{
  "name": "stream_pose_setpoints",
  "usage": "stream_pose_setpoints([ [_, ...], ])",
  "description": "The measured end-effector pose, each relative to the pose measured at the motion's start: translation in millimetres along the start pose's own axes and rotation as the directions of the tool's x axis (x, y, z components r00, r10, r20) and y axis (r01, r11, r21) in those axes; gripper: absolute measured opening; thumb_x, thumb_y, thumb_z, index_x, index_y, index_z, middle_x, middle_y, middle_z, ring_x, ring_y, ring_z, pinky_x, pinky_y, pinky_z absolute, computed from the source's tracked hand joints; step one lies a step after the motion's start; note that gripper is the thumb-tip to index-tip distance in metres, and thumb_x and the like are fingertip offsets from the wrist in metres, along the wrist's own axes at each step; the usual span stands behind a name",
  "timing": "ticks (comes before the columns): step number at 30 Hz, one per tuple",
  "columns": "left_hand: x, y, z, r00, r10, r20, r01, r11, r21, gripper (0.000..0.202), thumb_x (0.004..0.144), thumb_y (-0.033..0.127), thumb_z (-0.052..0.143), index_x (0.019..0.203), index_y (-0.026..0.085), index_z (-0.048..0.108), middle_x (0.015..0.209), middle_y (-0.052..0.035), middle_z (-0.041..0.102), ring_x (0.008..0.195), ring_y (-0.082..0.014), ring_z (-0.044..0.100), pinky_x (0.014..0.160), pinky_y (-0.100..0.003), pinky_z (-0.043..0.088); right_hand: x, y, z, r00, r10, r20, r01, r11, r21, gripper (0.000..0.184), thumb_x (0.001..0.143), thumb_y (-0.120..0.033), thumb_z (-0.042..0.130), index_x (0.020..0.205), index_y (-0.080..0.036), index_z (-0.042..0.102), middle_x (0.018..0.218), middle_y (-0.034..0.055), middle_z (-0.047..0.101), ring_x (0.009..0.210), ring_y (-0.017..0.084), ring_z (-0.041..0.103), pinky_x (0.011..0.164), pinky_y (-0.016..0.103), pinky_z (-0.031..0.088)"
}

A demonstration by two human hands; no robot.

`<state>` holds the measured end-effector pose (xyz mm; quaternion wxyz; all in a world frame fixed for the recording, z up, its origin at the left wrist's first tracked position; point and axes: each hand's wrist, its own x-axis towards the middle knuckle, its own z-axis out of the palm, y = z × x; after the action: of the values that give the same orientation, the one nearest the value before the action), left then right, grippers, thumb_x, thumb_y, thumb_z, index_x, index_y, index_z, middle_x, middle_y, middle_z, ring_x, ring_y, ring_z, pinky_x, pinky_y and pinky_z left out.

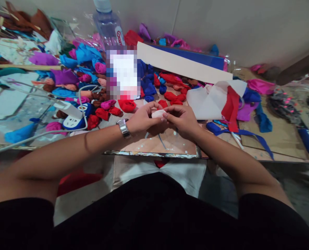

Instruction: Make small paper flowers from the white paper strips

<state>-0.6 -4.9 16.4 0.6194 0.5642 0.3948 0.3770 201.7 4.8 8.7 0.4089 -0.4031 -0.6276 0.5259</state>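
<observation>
My left hand (141, 119), with a metal watch on the wrist, and my right hand (181, 119) meet over the middle of a low board (170, 142). Both pinch a small white rolled piece of paper (158, 113) between thumbs and fingertips. Just beyond the hands lie several rolled red paper roses (127, 105), with blue roses (149, 88) behind them. A white paper sheet with a red strip (217, 100) lies to the right of my right hand.
A plastic water bottle (107, 26) stands at the back. Pink, purple and blue crepe pieces (65, 74) cover the left side, beside a white power strip with cable (71, 114). A long white and blue card (185, 62) leans behind. Blue ribbon (248, 133) trails right.
</observation>
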Motion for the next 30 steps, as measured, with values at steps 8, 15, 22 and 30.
stream_pose_setpoints([
  [8, -2, 2, 0.1, 0.998, -0.059, 0.003, 0.059, 0.997, -0.055, 0.041, 0.082, 0.041, 0.087, 0.103, 0.012, 0.068, 0.086, -0.0067, 0.078, 0.071, -0.0143, 0.072, 0.063, -0.022, 0.055, 1, -1, -4, 0.971, -0.233, -0.048, 0.208, 0.928, -0.309, 0.018, 0.091, -0.036, 0.078, 0.101, -0.022, 0.083, 0.092, 0.0027, 0.08, 0.077, 0.016, 0.069, 0.069, 0.028, 0.053],
  [15, 3, -8, -0.8, 0.997, -0.077, 0.019, 0.079, 0.964, -0.256, 0.037, 0.082, 0.043, 0.087, 0.097, 0.011, 0.076, 0.087, -0.0079, 0.08, 0.076, -0.0148, 0.075, 0.067, -0.022, 0.058, 2, -2, -6, 0.92, -0.39, -0.029, 0.335, 0.825, -0.455, 0.012, 0.094, -0.029, 0.076, 0.101, -0.025, 0.084, 0.09, 0.0016, 0.079, 0.076, 0.015, 0.067, 0.069, 0.028, 0.052],
  [22, 2, -1, 3.8, 0.987, -0.16, 0.003, 0.147, 0.899, -0.413, 0.028, 0.084, 0.032, 0.087, 0.098, 0.01, 0.076, 0.094, -0.0091, 0.08, 0.082, -0.0172, 0.079, 0.069, -0.024, 0.065, 5, 2, -10, 0.877, -0.48, 0.002, 0.427, 0.779, -0.459, 0.011, 0.094, -0.035, 0.08, 0.1, -0.027, 0.086, 0.091, 0.0015, 0.079, 0.079, 0.015, 0.068, 0.074, 0.029, 0.055],
  [30, 1, 4, 3.6, 0.985, -0.169, -0.015, 0.143, 0.876, -0.461, 0.021, 0.086, 0.025, 0.083, 0.094, 0.008, 0.075, 0.086, -0.0088, 0.079, 0.072, -0.0139, 0.076, 0.067, -0.023, 0.065, 4, 0, -14, 0.84, -0.531, 0.108, 0.506, 0.697, -0.508, 0.021, 0.097, -0.042, 0.075, 0.113, -0.03, 0.084, 0.096, 0.0029, 0.075, 0.088, 0.017, 0.069, 0.078, 0.032, 0.054],
])
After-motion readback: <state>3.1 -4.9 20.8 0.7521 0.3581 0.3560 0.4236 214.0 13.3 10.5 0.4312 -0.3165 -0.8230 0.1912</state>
